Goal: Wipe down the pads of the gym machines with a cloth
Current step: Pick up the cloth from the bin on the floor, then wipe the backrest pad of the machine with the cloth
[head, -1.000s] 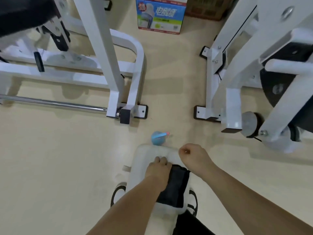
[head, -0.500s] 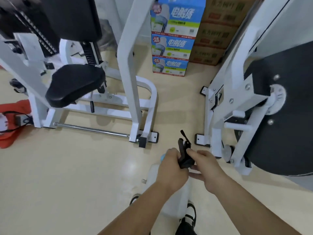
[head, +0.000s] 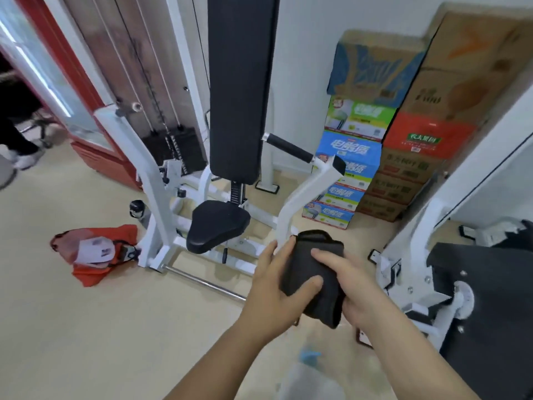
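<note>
A folded black cloth (head: 311, 264) is held between both hands in front of me, at mid height. My left hand (head: 274, 290) grips its left side with the thumb across the front. My right hand (head: 349, 287) holds its right side, fingers laid over the top. Ahead stands a white gym machine with a tall black back pad (head: 239, 88) and a black seat pad (head: 216, 226) below it. Both pads are an arm's length beyond the cloth. A black padded handle (head: 288, 147) sticks out to the right of the back pad.
A second white machine with a large black plate (head: 484, 313) stands close on the right. Stacked cartons (head: 383, 131) fill the back right corner. A red bag (head: 95, 252) lies on the floor left. A white jug with a blue cap (head: 310, 370) sits blurred at my feet. A person's legs (head: 17, 134) show far left.
My view has swung up from the floor to the machine. The hands lifted the black cloth off the jug, raised it and now hold it flat between them.
</note>
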Demonstrator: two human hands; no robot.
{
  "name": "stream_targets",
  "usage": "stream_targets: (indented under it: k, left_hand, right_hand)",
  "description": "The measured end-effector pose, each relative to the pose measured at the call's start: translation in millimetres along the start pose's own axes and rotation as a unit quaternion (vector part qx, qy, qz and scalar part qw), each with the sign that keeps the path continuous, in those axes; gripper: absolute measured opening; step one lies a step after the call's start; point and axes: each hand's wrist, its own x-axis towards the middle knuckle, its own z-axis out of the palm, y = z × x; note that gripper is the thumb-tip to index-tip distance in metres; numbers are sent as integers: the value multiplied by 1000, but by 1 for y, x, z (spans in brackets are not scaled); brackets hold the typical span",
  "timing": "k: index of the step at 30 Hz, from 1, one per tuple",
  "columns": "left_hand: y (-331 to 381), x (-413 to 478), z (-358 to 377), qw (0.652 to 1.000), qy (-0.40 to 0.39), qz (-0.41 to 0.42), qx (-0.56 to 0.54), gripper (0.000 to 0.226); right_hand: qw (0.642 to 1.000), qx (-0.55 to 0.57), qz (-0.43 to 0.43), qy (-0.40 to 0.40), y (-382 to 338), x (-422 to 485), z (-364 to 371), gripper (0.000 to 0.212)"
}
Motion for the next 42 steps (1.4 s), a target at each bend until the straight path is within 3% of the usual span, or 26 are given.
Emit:
stream_targets:
  k: [3,5,8,10,12,16,20,22,24,29,32,37,39,42]
  left_hand:
    - [-14,21,-55,999,-19,40,-13,109]
    - [-20,37,-90,998,18,52,-9,106]
    - [-34,67,-149,996,70,31,36,89]
    - [-36,81,-183,995,76,4,66,85]
    - [-37,98,-213,995,74,-12,69,78]
    - [-21,143,-242,999,36,-8,5,50]
    - [-12,196,-235,999,-25,32,-17,49]
    - [-8,224,-234,988,-66,-35,-133,35]
    - [-2,252,-234,955,-94,-112,-256,26]
    - [26,317,-238,910,-82,-87,-397,39]
    - [47,356,-239,882,-63,-86,-459,40]
    - [69,417,-257,842,-35,-140,-519,37]
    - [68,439,-261,882,-9,-157,-444,33]
    - [63,477,-269,940,97,-129,-300,42]
  right_hand:
    - [998,44,-2,-32,-6,14,77,21]
    - [997,57,8,-45,-10,28,118,23]
    - [993,-104,-46,-9,-12,57,181,22]
    - [968,-230,-99,21,-17,74,211,24]
    - [976,-190,-106,15,-25,86,231,18]
    - [992,-56,-44,-103,-50,108,237,27]
    - [994,-68,-78,15,-88,145,223,16]
    - [993,-68,-85,53,-109,171,215,10]
    - [994,-52,-90,40,-134,198,215,11]
    - [992,10,-119,-50,-196,252,251,16]
    - [955,-189,-228,6,-227,272,268,16]
    - [909,-319,-263,60,-289,301,269,68]
    - [860,-413,-288,85,-312,311,269,67]
    - [801,-495,-314,120,-343,330,276,49]
